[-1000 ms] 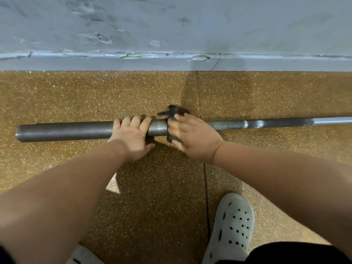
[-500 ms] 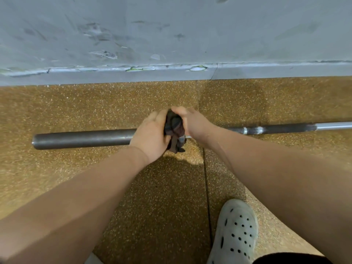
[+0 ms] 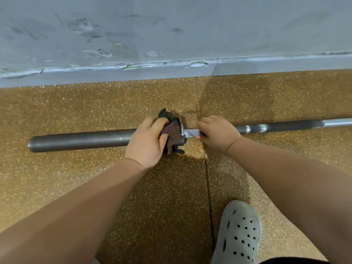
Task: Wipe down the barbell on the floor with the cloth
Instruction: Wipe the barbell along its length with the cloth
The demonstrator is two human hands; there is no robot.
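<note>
A grey steel barbell (image 3: 80, 140) lies across the brown speckled floor, its thick sleeve to the left and its thin shaft running off the right edge. My left hand (image 3: 148, 141) grips a dark cloth (image 3: 172, 131) wrapped over the inner end of the sleeve, against the collar. My right hand (image 3: 217, 133) grips the shaft just right of the collar, fingers curled over it. A short bright stretch of shaft shows between the two hands.
A scuffed grey wall (image 3: 171, 35) with a skirting strip runs along the far side, close behind the bar. A floor seam (image 3: 208, 187) runs toward me. My foot in a pale perforated clog (image 3: 239, 233) stands at the bottom right.
The cloth went from my right hand to my left, which now holds it on the sleeve end. My right hand moved right along the shaft, baring the collar.
</note>
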